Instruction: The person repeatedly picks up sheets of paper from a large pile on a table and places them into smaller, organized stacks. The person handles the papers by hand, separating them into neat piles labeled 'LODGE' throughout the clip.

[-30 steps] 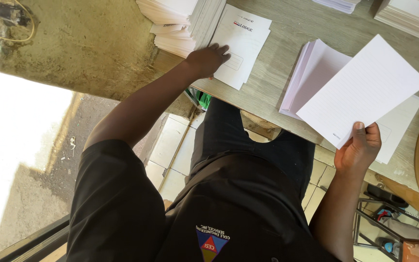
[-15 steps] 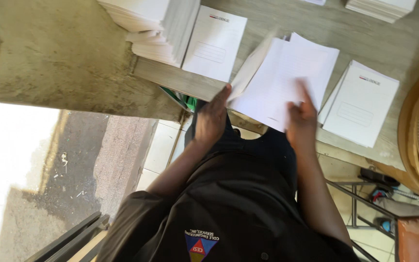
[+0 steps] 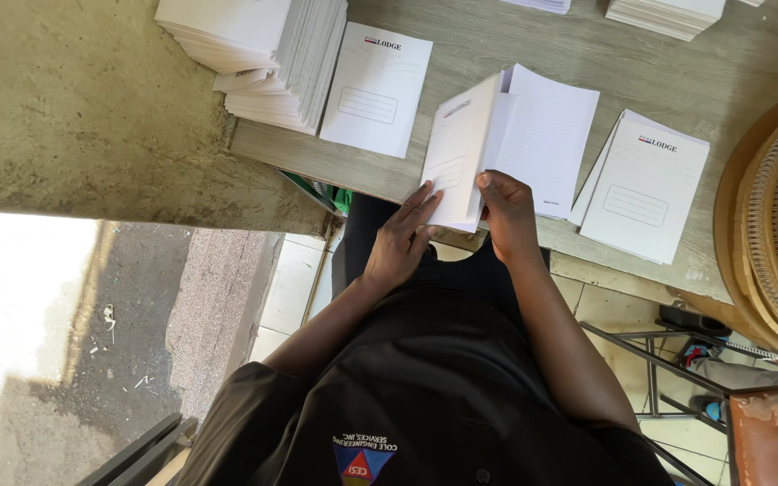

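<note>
A white paper booklet (image 3: 461,148) stands half folded at the near edge of the grey wooden table (image 3: 497,36). My left hand (image 3: 402,238) presses flat against its outer cover from the left. My right hand (image 3: 508,211) pinches its near edge, thumb on the fold. The booklet's lined inner pages (image 3: 547,135) lie spread to the right.
One white printed cover (image 3: 377,88) lies to the left, another on a small pile (image 3: 646,184) to the right. A tall stack of white booklets (image 3: 258,49) sits at the far left, with more stacks (image 3: 664,13) at the back. A woven round tray (image 3: 776,216) stands at the right.
My left hand came back from the far cover to the booklet. My right hand brought the loose sheets down to the table edge, and both hands now fold them together.
</note>
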